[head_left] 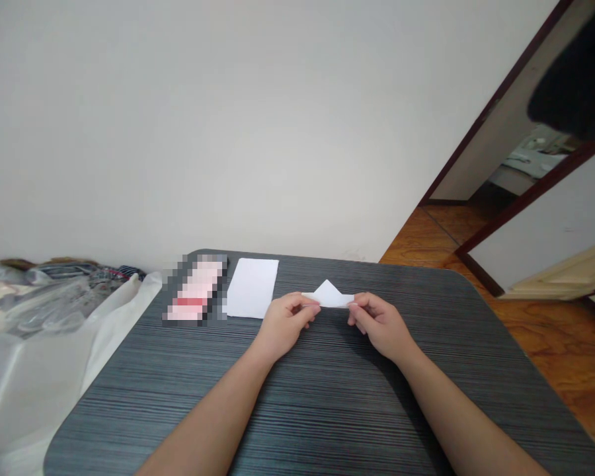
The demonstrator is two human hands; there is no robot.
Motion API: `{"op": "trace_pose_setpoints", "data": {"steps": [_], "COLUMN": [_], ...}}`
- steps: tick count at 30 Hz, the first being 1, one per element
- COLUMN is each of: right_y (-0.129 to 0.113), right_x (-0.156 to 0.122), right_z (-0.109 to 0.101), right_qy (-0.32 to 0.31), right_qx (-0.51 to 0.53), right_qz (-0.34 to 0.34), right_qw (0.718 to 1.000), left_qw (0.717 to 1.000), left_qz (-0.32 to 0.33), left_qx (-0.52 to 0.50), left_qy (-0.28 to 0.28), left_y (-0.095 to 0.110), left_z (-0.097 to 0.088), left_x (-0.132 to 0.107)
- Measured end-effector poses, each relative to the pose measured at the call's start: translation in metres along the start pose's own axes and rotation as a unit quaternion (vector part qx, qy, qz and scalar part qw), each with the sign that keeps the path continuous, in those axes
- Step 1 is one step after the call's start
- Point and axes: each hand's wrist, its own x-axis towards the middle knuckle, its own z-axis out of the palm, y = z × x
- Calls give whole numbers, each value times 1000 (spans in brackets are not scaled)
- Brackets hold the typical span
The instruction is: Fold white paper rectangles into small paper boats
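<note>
A small folded white paper shape (329, 295), with a pointed peak in the middle and flat ends, is held just above the dark striped table (302, 410). My left hand (283, 324) pinches its left end between thumb and fingers. My right hand (379, 322) pinches its right end the same way. Both forearms reach in from the bottom of the view.
A flat white sheet of paper (252, 287) lies on the table behind my left hand. Beside it is a blurred pink and black object (194, 291). Plastic bags and cloth (44, 311) pile up left of the table. An open doorway (525, 165) and wooden floor are at right.
</note>
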Motion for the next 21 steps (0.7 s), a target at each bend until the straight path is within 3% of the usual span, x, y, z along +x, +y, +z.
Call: {"op": "trace_pose_setpoints", "data": {"steps": [5,13,21], "right_y": [3,6,5], "right_x": [0,0,1], "right_z": [0,0,2], "right_qy": [-7,-8,-4], "right_qx": [10,18,55], "right_qz": [9,27,55], "right_qw": [1000,999,997], "left_qw": [1000,992,991], "left_qz": [8,-51,-44], "left_qx": [-12,-116,-128], "left_qy": [-8,8,14], "left_y": [2,1,0], "left_z": [-1,2,5], "left_x": [2,3,2]}}
